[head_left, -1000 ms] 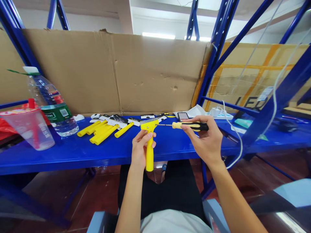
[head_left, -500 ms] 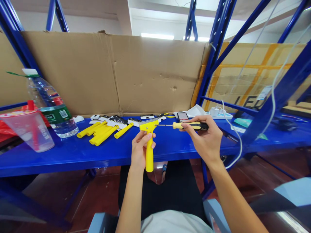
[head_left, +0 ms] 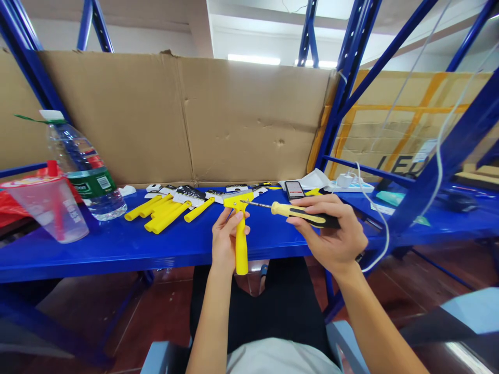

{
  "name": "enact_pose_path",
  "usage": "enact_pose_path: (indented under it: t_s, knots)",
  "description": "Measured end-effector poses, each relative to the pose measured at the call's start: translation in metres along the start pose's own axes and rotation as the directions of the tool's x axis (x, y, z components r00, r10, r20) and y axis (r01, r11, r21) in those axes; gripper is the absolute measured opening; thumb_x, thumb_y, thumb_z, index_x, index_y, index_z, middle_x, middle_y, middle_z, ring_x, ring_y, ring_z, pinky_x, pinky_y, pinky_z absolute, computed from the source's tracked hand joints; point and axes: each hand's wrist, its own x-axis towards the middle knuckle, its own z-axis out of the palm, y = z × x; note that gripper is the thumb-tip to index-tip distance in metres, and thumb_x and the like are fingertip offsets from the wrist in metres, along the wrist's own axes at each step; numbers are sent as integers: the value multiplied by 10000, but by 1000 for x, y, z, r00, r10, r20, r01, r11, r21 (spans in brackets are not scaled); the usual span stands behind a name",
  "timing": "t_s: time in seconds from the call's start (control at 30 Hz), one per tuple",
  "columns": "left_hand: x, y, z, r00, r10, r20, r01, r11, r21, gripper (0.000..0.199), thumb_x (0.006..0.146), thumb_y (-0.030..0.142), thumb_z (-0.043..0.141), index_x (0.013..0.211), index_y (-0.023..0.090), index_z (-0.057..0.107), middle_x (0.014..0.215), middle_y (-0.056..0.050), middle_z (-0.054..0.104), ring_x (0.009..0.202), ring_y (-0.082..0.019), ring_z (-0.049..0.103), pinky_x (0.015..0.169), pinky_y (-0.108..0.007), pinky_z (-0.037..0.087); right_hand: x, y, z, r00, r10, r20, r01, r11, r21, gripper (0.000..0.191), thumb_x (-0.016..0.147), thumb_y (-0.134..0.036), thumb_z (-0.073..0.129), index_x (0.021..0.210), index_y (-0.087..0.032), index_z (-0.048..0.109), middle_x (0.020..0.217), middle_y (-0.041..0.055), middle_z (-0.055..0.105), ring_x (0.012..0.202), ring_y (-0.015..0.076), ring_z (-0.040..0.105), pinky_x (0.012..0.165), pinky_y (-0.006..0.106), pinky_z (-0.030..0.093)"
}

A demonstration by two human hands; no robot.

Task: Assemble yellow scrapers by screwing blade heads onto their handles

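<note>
Above the blue shelf (head_left: pixel 117 254), our left hand (head_left: pixel 225 244) clasps the yellow scraper (head_left: pixel 241 259) steady, our right hand (head_left: pixel 331 234) closed firmly around the screwdriver (head_left: pixel 300 214).

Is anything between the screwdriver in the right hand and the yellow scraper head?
Nothing visible: the shaft of the screwdriver runs straight from the right hand to the yellow scraper head, whose handle the left hand grips, and its tip overlaps that head.

Partly hidden tools, unreadable small print on the counter (head_left: pixel 117 249)

The yellow scraper (head_left: pixel 241 249) is partly covered at its handle by the left hand (head_left: pixel 228 241), and the screwdriver (head_left: pixel 300 214) grip by the right hand (head_left: pixel 331 234); the phone (head_left: pixel 293 190) screen and printed cards (head_left: pixel 189 195) are too small to be read.
</note>
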Motion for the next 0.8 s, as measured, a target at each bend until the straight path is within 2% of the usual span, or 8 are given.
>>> enact_pose_path:
  t_s: [0.23, 0.37, 0.8]
  knots:
    - [-1, 0, -1, 1000, 1, 10, -1, 1000, 1, 286, 722, 218, 981, 928, 174, 787, 966, -47, 787, 828, -159, 764, 544, -197, 495, 0, 0, 4, 998, 27, 64, -28, 999, 16, 329, 877, -204, 937, 1086, -275, 694, 1020, 55, 826, 926, 283, 825, 820, 474, 687]
    - [-1, 0, 0, 1000, -7, 14, 7, 1000, -1, 292, 726, 213, 980, 955, 174, 803, 967, -58, 793, 816, -166, 761, 541, -204, 498, -1, 1, 5, 997, 14, 80, -16, 1000, 23, 319, 892, -201, 925, 1098, -272, 693, 1019, 53, 818, 925, 273, 822, 812, 458, 683]
    - [-2, 2, 1, 999, -33, 42, 33, 999, -10, 290, 727, 194, 981, 976, 174, 834, 955, -63, 799, 775, -156, 744, 533, -201, 496, -1, 1, 6, 998, 27, 55, -28, 999, 23, 313, 891, -185, 920, 1087, -267, 690, 1015, 59, 817, 938, 273, 815, 828, 462, 677]
